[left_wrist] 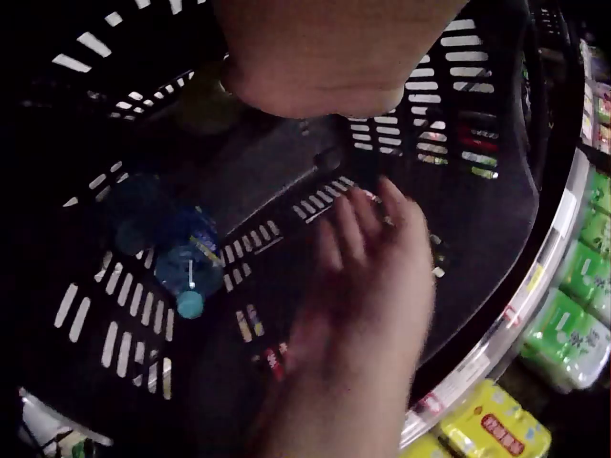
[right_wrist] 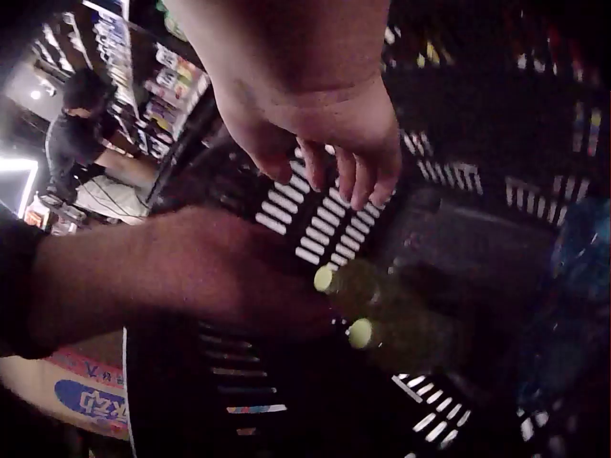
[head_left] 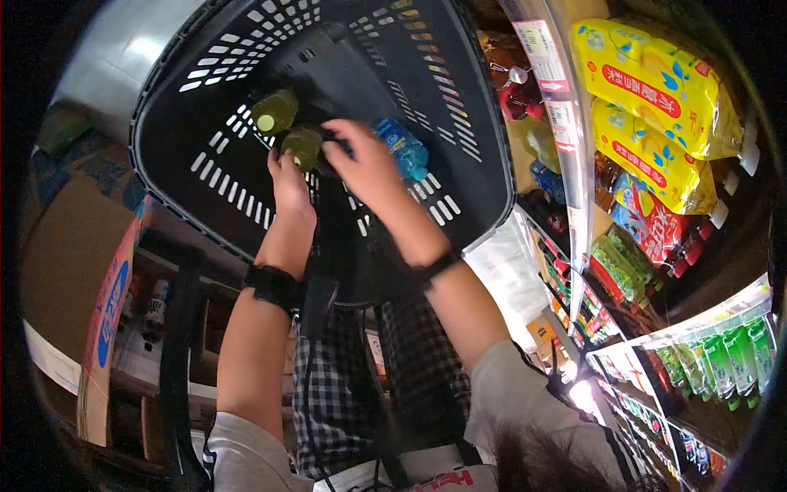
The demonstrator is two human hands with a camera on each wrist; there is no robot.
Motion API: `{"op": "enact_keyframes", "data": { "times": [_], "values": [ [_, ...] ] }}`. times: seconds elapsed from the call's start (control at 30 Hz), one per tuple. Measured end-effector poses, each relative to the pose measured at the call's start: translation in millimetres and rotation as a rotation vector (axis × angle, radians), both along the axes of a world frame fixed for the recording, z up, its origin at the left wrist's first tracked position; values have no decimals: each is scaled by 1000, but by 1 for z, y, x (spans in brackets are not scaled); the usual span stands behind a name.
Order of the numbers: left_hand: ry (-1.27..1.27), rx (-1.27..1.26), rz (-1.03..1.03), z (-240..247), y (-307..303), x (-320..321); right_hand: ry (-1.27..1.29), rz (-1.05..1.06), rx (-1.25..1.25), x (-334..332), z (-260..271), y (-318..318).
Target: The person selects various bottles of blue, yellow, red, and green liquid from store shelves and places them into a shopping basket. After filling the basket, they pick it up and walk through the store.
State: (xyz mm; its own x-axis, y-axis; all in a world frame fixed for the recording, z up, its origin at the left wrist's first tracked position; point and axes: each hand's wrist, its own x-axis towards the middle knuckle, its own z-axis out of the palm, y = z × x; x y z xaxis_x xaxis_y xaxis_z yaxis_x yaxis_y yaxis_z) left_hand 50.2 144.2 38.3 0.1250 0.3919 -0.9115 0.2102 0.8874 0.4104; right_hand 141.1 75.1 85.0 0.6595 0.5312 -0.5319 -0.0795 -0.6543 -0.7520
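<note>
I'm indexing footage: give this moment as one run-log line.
left hand: at two yellowish plastic bottles, grip unclear; right hand: holds nothing; location: inside black slotted plastic basket

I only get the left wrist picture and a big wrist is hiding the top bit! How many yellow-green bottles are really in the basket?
Observer: Two. The head view shows a yellow-green bottle and a second bottle like it.
Operator: Ooh! And the right hand, is it wearing anything up by the wrist? Mine's cut off there.
Observer: Yes. In the head view, the arm behind the right hand has a black band round it.
Operator: Is anybody else in the shop?
Observer: Yes. The right wrist view shows another person in a dark top.
</note>
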Motion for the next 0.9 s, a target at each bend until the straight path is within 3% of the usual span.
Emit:
{"op": "enact_keyframes", "data": {
  "times": [0.03,0.1,0.17,0.23,0.27,0.3,0.4,0.47,0.53,0.67,0.73,0.83,0.9],
  "values": [
    [7,9,-50,7,-12,-1,-250,62,107,15,20,-22],
    [-10,111,-163,2,-42,-19,-646,134,-118,37,65,-70],
    [103,420,-703,-11,-68,-57,-781,9,-333,46,82,-122],
    [230,562,-1089,11,-82,-81,-713,-141,-463,47,69,-177],
    [256,557,-1239,21,-84,-88,-528,-211,-430,43,48,-210],
    [203,761,-1433,27,-87,-93,-343,-276,-395,45,33,-232],
    [273,878,-1721,64,-92,-85,-6,-306,-356,53,43,-226],
    [435,795,-1893,68,-96,-93,-37,-232,-372,55,42,-228],
    [417,889,-1937,72,-92,-92,-63,-159,-381,57,43,-227],
    [506,815,-1851,63,-84,-91,-75,-56,-386,52,42,-229],
    [573,873,-2015,54,-80,-101,-22,-77,-282,46,35,-230],
    [618,945,-2076,42,-65,-121,30,-65,-304,29,33,-231],
    [732,988,-2304,33,-55,-137,44,-51,-305,17,36,-220]
  ]
}}
